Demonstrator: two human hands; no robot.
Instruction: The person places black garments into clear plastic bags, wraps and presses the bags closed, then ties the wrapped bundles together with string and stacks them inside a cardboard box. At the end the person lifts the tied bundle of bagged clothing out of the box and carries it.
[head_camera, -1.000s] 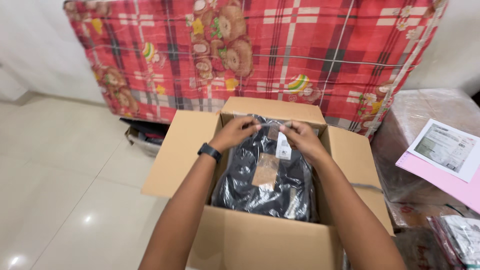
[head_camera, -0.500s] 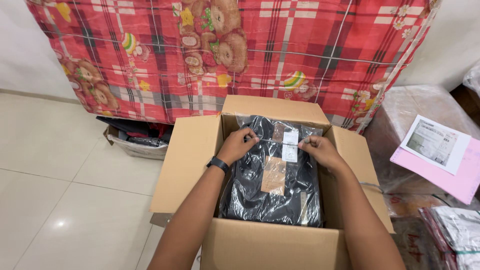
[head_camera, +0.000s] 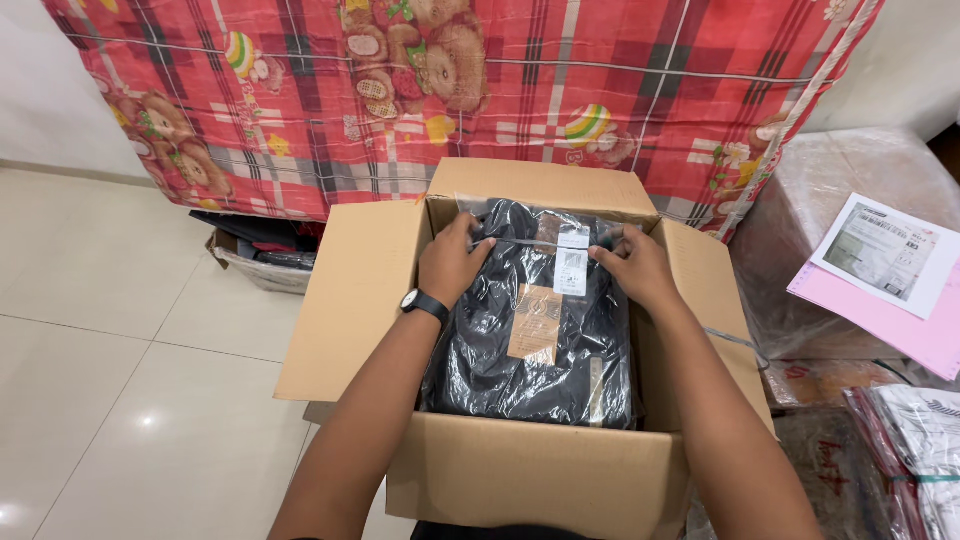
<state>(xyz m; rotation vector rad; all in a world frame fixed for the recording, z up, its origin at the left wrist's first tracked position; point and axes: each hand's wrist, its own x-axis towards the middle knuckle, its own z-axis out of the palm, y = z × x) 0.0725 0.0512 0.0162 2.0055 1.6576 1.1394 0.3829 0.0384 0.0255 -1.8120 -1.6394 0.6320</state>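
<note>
- Plastic-wrapped dark garment pack (head_camera: 535, 340) lies flat inside the open cardboard box (head_camera: 520, 480), filling most of the space between its walls; compared with a second ago it sits lower and squarer in the box, with less of it lifted toward the camera.
- Box's near wall stands closest to the viewer, and both forearms pass over it and down onto the pack.
- On the pack's top face a tan paper label (head_camera: 535, 323) sits about the middle, and a white tag (head_camera: 572, 262) lies beyond it toward the far end.
- Left hand (head_camera: 452, 262), with a black wristwatch (head_camera: 424, 303) at the wrist, is curled over the far left corner of the pack, fingers closed on the plastic; half a second ago it lay nearer the pack's upper middle, so it has slid outward.
- Right hand (head_camera: 635, 265) grips the far right corner in the same way, fingers bent onto the wrapping; it too has spread away from the tag.
- Judging by this, the pack is being pressed and squared into place rather than raised.
- Beyond the box hangs a red checked cloth with bears (head_camera: 480, 90); to the left a basket of dark things (head_camera: 262, 255) rests on the tiled floor (head_camera: 120, 330).
- To the right, a printed sheet (head_camera: 880, 250) rests on pink paper (head_camera: 880, 322).
</note>
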